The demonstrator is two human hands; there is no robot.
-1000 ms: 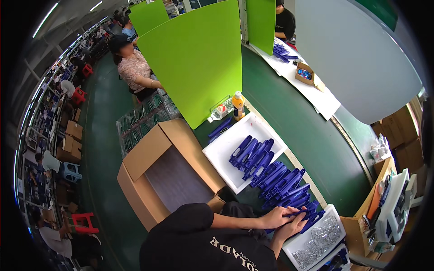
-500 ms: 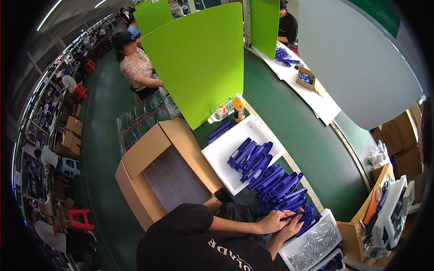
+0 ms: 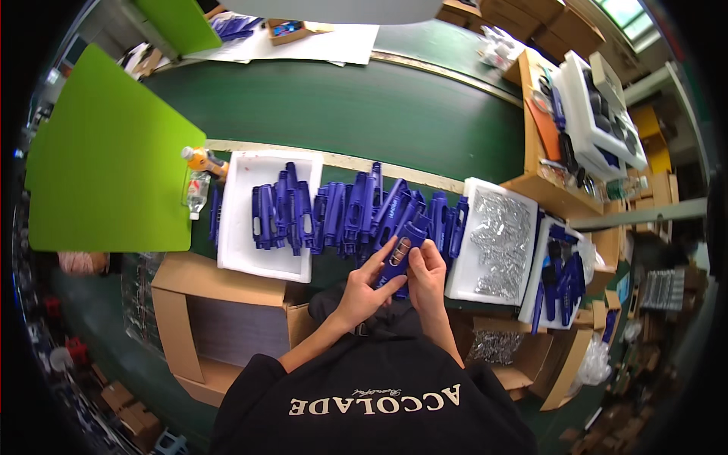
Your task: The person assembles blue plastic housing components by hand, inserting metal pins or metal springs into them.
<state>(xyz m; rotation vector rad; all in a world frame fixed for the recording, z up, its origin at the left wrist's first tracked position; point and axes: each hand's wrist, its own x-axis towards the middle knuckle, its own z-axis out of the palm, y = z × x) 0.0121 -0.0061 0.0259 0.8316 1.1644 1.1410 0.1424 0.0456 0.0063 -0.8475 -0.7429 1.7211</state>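
Left of the white foam tray, the left hand clasps a blue casing; the right hand bends its fingers at the casing's edge, gripping or not I can't tell; more blue housings lie beyond, left of the tray; past it, green worktop

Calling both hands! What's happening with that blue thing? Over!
Left hand gripping blue casing. Right hand at its right side. More blue casings crowded just beyond.
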